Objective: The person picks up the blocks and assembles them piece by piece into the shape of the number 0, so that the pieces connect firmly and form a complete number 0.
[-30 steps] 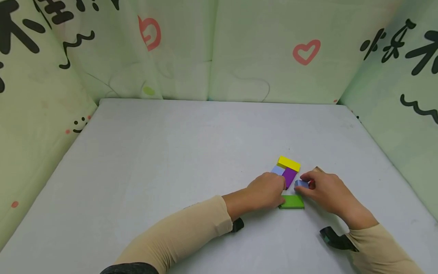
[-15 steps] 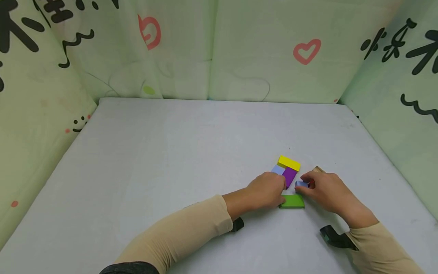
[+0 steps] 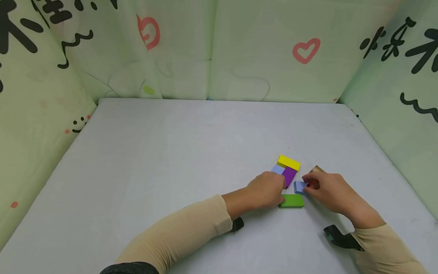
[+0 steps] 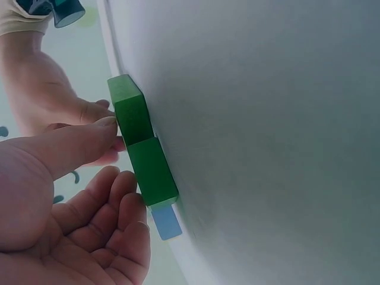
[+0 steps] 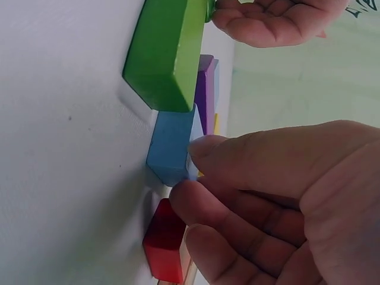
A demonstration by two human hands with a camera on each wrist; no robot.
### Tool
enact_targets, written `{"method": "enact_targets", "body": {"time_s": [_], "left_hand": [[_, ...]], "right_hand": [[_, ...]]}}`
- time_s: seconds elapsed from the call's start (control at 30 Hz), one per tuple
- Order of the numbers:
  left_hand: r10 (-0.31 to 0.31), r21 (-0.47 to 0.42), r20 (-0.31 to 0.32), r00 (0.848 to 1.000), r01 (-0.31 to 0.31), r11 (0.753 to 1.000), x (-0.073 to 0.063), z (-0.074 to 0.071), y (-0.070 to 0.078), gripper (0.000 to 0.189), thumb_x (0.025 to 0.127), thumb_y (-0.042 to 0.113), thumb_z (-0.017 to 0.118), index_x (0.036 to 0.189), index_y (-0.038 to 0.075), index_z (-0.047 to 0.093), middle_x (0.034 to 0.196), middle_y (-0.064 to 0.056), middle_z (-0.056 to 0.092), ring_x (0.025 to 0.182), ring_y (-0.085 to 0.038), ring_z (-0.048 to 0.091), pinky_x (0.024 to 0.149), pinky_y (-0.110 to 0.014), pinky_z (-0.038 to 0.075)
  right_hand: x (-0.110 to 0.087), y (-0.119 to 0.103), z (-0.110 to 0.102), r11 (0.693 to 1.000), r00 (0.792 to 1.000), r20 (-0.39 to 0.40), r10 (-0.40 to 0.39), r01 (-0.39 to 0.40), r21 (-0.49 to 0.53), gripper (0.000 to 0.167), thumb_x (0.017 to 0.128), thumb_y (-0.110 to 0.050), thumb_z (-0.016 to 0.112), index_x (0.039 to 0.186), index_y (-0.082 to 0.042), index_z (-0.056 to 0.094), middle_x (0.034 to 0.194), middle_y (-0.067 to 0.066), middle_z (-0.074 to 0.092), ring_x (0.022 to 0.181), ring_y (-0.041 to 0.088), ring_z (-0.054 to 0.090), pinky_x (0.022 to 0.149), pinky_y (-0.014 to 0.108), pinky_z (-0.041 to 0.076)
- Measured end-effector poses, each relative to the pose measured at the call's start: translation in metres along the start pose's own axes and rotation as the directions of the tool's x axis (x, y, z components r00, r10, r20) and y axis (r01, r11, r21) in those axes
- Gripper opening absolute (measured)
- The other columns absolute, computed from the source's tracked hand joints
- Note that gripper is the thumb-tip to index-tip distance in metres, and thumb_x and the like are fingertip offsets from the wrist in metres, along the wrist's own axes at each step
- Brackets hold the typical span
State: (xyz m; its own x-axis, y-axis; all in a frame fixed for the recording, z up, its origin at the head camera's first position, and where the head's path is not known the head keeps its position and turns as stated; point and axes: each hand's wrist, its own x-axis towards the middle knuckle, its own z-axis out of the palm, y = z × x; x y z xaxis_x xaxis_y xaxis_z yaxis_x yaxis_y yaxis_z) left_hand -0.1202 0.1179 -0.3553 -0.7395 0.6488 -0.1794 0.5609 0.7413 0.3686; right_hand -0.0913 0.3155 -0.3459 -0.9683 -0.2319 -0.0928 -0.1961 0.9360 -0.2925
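Observation:
My left hand (image 3: 267,190) lies over the left end of a row of blocks. Its thumb touches a green block (image 4: 132,110) in the left wrist view, with curled fingers beside a second green block (image 4: 153,172). In the head view one green block (image 3: 292,201) shows at the front. My right hand (image 3: 330,192) has thumb and index finger at the right end of a blue block (image 3: 299,187). In the right wrist view, the thumb touches this blue block (image 5: 172,145) and the index fingertip is at its corner. A red block (image 5: 166,240) lies beside the fingers.
Behind the left hand, a purple block (image 3: 289,176), a yellow block (image 3: 288,163) and a light blue block (image 3: 278,169) lie together. A wooden block (image 3: 317,168) peeks out past the right hand. The white table (image 3: 171,152) has patterned cloth (image 3: 239,49) around it.
My right hand has drawn slightly rightward along the blue block, and more of that block's top shows. My left hand and the other blocks look unmoved.

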Motion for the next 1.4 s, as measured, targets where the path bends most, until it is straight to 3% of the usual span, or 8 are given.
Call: {"method": "enact_targets", "body": {"time_s": [1.4], "left_hand": [[0.002, -0.016, 0.002, 1.0, -0.002, 1.0, -0.0002, 0.0, -0.0004, 0.025, 0.09, 0.029, 0.077, 0.109, 0.015, 0.071, 0.08, 0.009, 0.059, 0.077, -0.005, 0.052, 0.068, -0.015, 0.043]], "right_hand": [[-0.0036, 0.0041, 0.0025, 0.999, 1.0, 0.005, -0.022, 0.022, 0.046, 0.029, 0.085, -0.01, 0.078, 0.109, 0.004, 0.069, 0.093, 0.005, 0.07, 0.078, 0.017, 0.063, 0.068, 0.035, 0.053]]}}
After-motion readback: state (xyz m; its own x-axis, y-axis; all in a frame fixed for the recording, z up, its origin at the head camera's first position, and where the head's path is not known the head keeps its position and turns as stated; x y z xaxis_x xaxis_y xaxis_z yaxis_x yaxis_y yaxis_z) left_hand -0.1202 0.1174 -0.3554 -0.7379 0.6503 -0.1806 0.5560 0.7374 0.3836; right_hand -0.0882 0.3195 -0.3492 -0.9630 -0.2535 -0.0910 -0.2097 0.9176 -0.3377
